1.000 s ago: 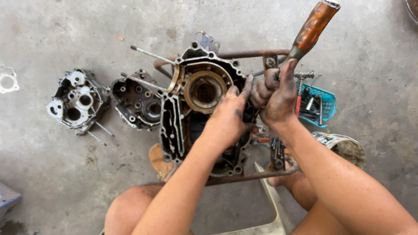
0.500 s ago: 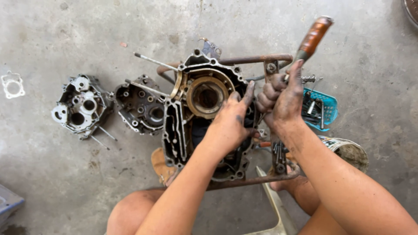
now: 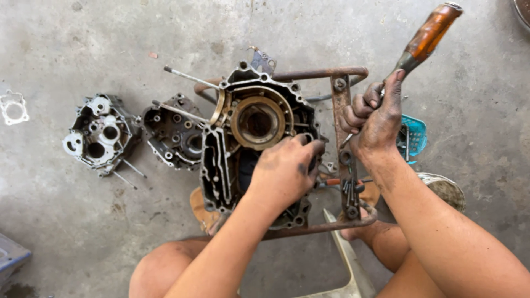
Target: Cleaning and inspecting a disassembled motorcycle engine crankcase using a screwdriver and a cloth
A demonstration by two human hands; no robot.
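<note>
The engine crankcase half [image 3: 248, 149] sits in the middle of the view, held in a rusty tubular metal stand [image 3: 337, 99] on the concrete floor [image 3: 110, 44], just in front of the person's knees. The left hand [image 3: 284, 171] lies on the right side of the casing, fingers curled over its edge, so it is closed on the casing and steadies it. The right hand [image 3: 375, 116] is wrapped firmly around the shaft of a tool with a brown wooden handle [image 3: 428, 33], which points up and to the right; the tip is hidden behind the fingers. The casing looks like cast metal, so I judge it heavy and stiff, with an oily surface that may slip; the thick outer rim is the safer place to hold, not the thin studs [image 3: 190, 77] standing out at the upper left. Two other engine parts [image 3: 99, 135] [image 3: 174, 132] lie near on the left, and a blue basket [image 3: 414, 135] is just beside the stand on the right, so free room is mostly above.
</note>
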